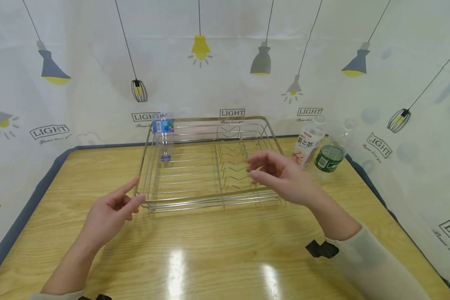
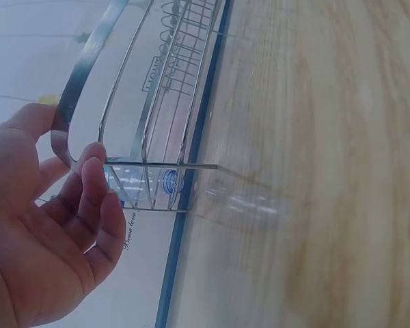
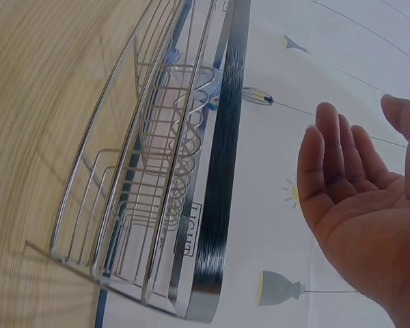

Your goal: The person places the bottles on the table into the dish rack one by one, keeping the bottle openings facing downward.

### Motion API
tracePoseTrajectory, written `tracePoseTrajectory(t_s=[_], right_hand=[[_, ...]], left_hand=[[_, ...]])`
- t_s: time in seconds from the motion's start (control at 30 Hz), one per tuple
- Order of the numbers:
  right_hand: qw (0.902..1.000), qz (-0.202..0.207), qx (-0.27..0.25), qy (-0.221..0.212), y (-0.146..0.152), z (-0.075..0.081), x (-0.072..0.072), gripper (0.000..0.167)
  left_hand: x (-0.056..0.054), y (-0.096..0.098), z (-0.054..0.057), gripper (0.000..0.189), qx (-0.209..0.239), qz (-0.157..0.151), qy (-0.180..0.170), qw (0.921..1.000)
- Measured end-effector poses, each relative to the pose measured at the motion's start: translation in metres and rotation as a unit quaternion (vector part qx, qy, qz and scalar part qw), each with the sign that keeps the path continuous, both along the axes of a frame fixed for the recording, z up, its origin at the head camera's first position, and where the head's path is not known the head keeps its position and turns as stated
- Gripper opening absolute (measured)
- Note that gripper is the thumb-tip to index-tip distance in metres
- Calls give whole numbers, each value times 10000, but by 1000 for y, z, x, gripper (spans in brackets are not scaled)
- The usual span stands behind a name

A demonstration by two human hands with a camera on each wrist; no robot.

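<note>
A wire dish rack [image 1: 183,203] with a flat metal rim stands on the wooden table. My left hand [image 1: 110,216] is at its front left corner, pinching the rim between thumb and fingers; the left wrist view shows fingers on both sides of the rim [image 2: 72,89]. Above the rack's right front part hovers my right hand [image 1: 279,175], fingers loosely bent and nothing in them. The right wrist view has this hand [image 3: 359,184] apart from the rim [image 3: 225,157]. Inside the rack's left end, a clear bottle [image 1: 166,141] with a blue label stands cap down.
Right of the rack stand a clear bottle with a white and red label [image 1: 306,141] and another with a green label [image 1: 329,157]. Behind the wooden table [image 1: 217,250] hangs a white cloth [image 1: 232,91] printed with lamps. Dark blue edging [image 1: 33,191] borders the table.
</note>
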State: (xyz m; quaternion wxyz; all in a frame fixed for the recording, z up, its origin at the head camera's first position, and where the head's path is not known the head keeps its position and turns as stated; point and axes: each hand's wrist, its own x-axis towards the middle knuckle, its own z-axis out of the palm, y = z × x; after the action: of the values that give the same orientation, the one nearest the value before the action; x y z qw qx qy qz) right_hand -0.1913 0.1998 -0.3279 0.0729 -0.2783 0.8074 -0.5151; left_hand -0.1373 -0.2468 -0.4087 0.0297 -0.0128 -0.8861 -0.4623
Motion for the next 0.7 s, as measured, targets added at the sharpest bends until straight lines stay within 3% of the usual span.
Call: tracePoseTrajectory(t_s=[0.3, 0.5, 0.7], right_hand=[[9998, -147, -108, -50, 19, -5, 2, 32], [9994, -276, -132, 160, 27, -5, 0, 30], [9973, -646, -27, 343, 39, -2, 1, 29]], left_hand=[[2, 4, 0, 62, -125, 75, 166, 9998], [5, 10, 5, 64, -38, 82, 622, 9980], [13, 26, 18, 44, 316, -45, 1268, 9914]])
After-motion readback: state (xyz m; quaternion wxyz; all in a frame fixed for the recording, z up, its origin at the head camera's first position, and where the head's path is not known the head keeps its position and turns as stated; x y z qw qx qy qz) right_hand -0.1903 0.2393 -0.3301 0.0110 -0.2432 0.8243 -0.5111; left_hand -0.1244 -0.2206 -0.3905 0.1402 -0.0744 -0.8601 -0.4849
